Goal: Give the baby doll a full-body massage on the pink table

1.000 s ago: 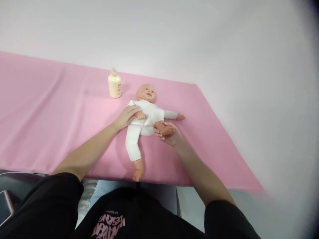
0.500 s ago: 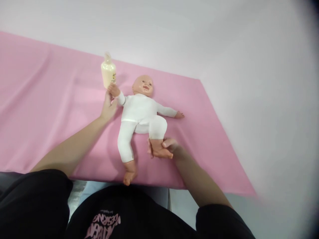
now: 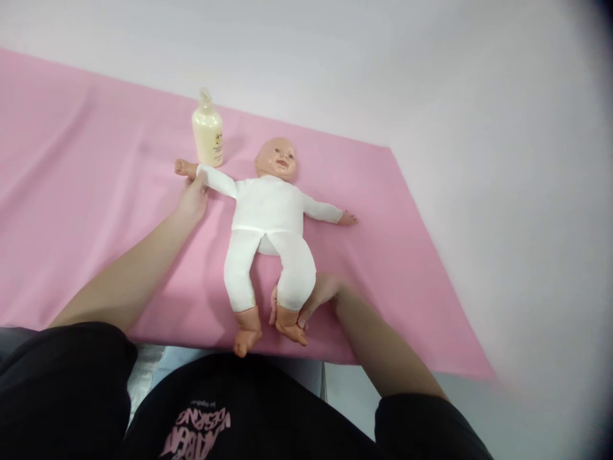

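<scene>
Nearest: black top [image 3: 201, 415] with pink lettering, seen upside down, partly legible as "DESIGN"; black sleeves at both lower corners.

Next: right hand [image 3: 313, 300], fingers wrapped around the ankle of the doll [image 3: 268, 211], just above the bare foot at the near edge of the pink sheet [image 3: 86, 211]; second bare foot just beside it, overhanging that edge.

Doll: flat on its back, bald, face up, dressed in white long-sleeved top and white leggings; skin-coloured plastic head, hands and feet; arms spread to either side, legs extended toward the viewer, head pointing away.

Further: left hand [image 3: 192, 199], fingers closed on the white-sleeved wrist of the outstretched doll arm, doll hand sticking out beyond.

Farthest: cream pump bottle [image 3: 207, 131], upright on the sheet, near the doll head, small label print too small to read; plain pale wall behind.
</scene>
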Demonstrator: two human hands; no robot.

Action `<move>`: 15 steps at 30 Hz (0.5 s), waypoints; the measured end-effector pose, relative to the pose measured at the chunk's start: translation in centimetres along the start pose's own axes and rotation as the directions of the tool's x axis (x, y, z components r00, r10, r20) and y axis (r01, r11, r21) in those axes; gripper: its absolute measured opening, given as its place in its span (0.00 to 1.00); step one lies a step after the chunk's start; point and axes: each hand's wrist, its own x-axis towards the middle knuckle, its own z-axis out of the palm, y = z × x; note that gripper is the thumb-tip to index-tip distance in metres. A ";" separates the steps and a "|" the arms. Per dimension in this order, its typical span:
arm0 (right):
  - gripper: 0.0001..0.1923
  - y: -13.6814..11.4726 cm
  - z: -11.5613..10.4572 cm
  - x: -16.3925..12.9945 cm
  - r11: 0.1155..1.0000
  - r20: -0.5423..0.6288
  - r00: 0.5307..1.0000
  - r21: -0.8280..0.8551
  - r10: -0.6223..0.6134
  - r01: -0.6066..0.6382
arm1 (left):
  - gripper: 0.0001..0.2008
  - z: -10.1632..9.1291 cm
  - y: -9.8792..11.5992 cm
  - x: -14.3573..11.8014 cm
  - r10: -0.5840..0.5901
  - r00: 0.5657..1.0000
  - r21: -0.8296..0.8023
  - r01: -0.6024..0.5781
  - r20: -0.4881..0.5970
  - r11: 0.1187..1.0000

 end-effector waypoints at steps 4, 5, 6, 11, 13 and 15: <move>0.19 -0.2 -0.3 -0.1 0.989 0.074 0.989 -0.058 -0.131 0.135 | 0.06 0.0 0.0 -0.3 0.012 1.000 0.016 -0.012 0.012 1.000; 0.20 -0.1 -0.4 -0.2 0.985 0.096 0.982 -0.043 -0.163 0.168 | 0.08 0.0 0.0 -0.4 0.032 0.999 0.018 -0.032 0.020 0.999; 0.22 0.1 -0.6 -0.4 0.981 0.112 0.975 -0.009 -0.192 0.194 | 0.10 0.1 -0.1 -0.5 0.060 0.997 0.030 -0.061 0.038 0.998; 0.31 1.4 -1.6 -0.6 0.893 0.138 0.898 0.243 -0.418 0.379 | 0.35 0.7 -0.9 -1.5 0.206 0.927 0.158 -0.265 0.314 0.951; 0.30 1.5 -2.1 -0.3 0.796 0.172 0.789 0.291 -0.590 0.531 | 0.39 1.0 -1.3 -2.2 0.228 0.880 0.180 -0.326 0.417 0.928; 0.28 1.3 -2.3 0.1 0.684 0.147 0.679 0.319 -0.719 0.656 | 0.37 1.2 -1.4 -3.1 0.246 0.838 0.225 -0.392 0.487 0.892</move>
